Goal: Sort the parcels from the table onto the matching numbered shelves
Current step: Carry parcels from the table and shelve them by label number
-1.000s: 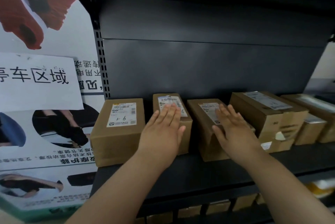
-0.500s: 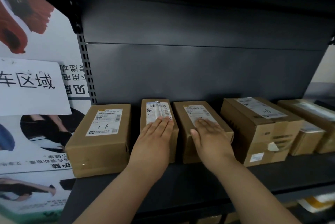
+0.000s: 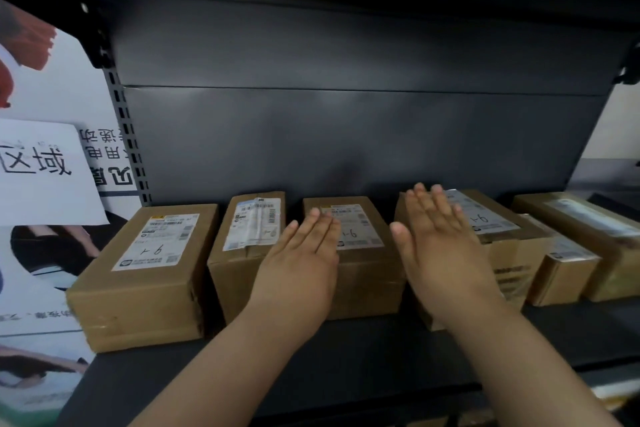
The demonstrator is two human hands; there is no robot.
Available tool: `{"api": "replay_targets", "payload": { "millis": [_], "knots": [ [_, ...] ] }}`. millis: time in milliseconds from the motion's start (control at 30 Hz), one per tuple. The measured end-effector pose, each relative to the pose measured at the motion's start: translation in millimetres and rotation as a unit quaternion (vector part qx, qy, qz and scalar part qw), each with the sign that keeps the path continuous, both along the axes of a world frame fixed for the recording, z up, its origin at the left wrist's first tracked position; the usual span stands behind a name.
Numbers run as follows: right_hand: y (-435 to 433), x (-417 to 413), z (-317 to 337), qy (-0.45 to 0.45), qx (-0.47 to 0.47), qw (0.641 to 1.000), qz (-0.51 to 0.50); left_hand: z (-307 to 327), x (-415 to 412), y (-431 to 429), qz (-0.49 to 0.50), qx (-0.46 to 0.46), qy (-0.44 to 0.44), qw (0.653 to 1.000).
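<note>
- My left grip [image 3: 298, 264] is spread flat with its fingers straight and side by side, clamped on nothing. My right grip [image 3: 441, 250] is the same: flat, and holding nothing.
- The 9-1 parcel [image 3: 363, 253] stands on the shelf [image 3: 346, 357] in a row of boxes, directly between the grips: just right of the left one and just left of the right one.
- The left fingertips [image 3: 322, 219] lie over its left top edge; I cannot tell whether they press on it.
- The right grip hovers over the bigger parcel [image 3: 512, 253] next door, beyond the 9-1 parcel's right side.
- The 9-1 parcel's long axis runs straight away from both grips, toward the back panel [image 3: 346, 149].
- I judge the left grip the nearer one, so any squaring push would go along that axis.
</note>
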State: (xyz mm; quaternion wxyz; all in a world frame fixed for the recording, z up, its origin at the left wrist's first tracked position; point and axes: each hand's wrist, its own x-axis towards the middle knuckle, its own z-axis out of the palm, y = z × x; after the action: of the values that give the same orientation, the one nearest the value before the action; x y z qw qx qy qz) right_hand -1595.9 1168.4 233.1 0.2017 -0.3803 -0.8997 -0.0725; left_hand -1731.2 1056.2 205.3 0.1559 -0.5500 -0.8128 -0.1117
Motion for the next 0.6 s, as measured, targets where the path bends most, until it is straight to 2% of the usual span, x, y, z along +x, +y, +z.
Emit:
{"api": "replay_targets", "payload": {
  "millis": [100,267,600],
  "knots": [
    [22.8,31.8,8.9,0.013,-0.027,0.999,-0.016,-6.2,18.8,25.6,-0.025,-0.013,-0.011,1.000],
    [48.8,59.8,-2.1,-0.076,-0.081,0.994,-0.009,-24.2,39.8,50.5,-0.004,-0.048,-0.031,0.998],
    [78.1,26.9,-21.2,-0.030,-0.048,0.998,0.017,-26.5,44.9,53.9,0.024,-0.009,-0.041,0.999]
  ]
}}
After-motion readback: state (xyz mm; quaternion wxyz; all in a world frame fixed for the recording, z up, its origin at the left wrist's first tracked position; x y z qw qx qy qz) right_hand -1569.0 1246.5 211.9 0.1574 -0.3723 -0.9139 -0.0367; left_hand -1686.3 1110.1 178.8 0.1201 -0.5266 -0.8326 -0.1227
